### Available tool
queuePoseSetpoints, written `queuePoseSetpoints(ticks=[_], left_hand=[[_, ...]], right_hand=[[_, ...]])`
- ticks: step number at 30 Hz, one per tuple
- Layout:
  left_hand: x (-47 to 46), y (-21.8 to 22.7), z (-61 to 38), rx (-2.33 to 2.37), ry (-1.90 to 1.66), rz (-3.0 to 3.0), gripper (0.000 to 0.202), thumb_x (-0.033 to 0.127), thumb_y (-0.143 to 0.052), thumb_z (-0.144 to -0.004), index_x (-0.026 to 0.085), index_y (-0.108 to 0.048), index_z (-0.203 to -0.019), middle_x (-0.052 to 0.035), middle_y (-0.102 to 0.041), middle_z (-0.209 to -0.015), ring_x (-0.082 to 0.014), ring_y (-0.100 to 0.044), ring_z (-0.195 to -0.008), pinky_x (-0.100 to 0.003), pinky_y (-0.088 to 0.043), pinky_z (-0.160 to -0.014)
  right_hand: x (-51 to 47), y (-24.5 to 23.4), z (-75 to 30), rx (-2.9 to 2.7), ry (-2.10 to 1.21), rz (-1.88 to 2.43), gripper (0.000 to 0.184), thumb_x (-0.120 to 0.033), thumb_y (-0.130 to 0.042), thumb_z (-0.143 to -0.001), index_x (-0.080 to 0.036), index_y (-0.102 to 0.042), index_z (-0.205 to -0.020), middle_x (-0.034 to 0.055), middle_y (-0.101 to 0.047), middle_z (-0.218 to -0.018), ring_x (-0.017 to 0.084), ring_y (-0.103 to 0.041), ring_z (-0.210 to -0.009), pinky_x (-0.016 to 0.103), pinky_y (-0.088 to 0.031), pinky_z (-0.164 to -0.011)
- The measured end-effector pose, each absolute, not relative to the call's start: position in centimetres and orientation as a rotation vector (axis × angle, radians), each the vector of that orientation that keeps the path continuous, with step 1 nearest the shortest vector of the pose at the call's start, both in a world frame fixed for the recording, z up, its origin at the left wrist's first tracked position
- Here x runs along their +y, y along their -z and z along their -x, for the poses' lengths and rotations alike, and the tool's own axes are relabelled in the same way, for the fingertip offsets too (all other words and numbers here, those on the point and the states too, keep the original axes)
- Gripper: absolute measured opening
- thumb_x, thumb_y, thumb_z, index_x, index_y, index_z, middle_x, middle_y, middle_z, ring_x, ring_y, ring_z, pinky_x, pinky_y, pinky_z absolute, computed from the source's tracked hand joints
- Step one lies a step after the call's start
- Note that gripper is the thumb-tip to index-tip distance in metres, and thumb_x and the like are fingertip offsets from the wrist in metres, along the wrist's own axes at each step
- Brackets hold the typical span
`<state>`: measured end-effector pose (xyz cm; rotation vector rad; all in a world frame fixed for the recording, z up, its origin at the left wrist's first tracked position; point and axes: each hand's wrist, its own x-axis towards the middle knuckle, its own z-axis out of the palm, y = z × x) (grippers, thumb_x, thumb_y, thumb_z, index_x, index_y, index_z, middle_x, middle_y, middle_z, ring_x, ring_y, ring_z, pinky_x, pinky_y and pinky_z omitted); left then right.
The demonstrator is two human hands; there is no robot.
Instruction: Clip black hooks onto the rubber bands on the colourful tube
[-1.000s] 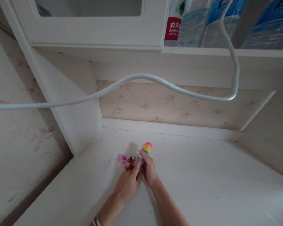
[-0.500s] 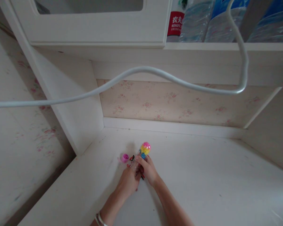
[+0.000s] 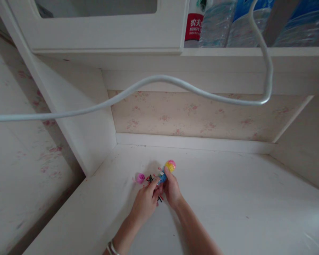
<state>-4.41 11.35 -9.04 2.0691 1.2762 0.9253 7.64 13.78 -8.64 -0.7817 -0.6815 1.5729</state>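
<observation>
Both my hands meet low on a white desk [image 3: 228,198]. My right hand [image 3: 172,189] is closed round a small clear tube [image 3: 167,170] filled with pink, yellow and blue bits, its far end pointing away from me. My left hand [image 3: 145,202] is pinched at the tube's near end; what its fingertips grip is too small to make out. A pink cap [image 3: 140,177] lies on the desk just left of the hands. Small red and black bands [image 3: 150,179] are scattered between the cap and my fingers.
A white cable [image 3: 159,79] loops across the view above the desk. A white cupboard side [image 3: 82,117] walls off the left. On the shelf [image 3: 255,53] overhead stand water bottles [image 3: 218,21]. Floral wallpaper [image 3: 196,115] backs the desk.
The tube has tilted a little to the right and my left fingers have slid up to its near end. The cap and loose bands stay put.
</observation>
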Motion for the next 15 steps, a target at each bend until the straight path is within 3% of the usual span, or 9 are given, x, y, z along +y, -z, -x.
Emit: queuePoseSetpoints(ticks=[4, 10, 15], left_hand=[[11.4, 8.8, 4.5, 1.303, -0.952, -2.098, 0.037, 0.027, -0.041, -0.095, 0.025, -0.054, -0.130, -0.0026, -0.072, -0.080, -0.0131, -0.063, -0.058, -0.022, -0.048, -0.055], [11.6, 8.9, 4.6, 1.301, -1.121, -2.121, 0.026, 0.028, -0.044, -0.095, 0.023, -0.069, -0.101, -0.0042, -0.072, -0.091, -0.0156, -0.066, -0.082, -0.026, -0.051, -0.075], [12.0, 9.3, 4.5, 1.361, -1.184, -2.105, 0.025, 0.022, -0.045, -0.093, 0.023, -0.065, -0.108, -0.0056, -0.067, -0.101, -0.0180, -0.063, -0.094, -0.032, -0.051, -0.084]], right_hand=[[14.1, 9.0, -8.0, -0.652, -1.484, 0.807, 0.049, -0.066, -0.062, -0.075, -0.018, -0.055, -0.065, -0.0011, -0.056, -0.049, 0.010, -0.047, -0.038, 0.021, -0.033, -0.037], [15.2, 9.2, -9.4, -0.572, -1.362, 0.805, 0.049, -0.066, -0.057, -0.079, -0.020, -0.048, -0.064, -0.0045, -0.048, -0.045, 0.008, -0.040, -0.037, 0.020, -0.029, -0.036], [15.5, 9.3, -9.7, -0.573, -1.283, 0.875, 0.044, -0.063, -0.060, -0.077, -0.021, -0.048, -0.072, -0.0064, -0.049, -0.048, 0.008, -0.039, -0.037, 0.020, -0.027, -0.033]])
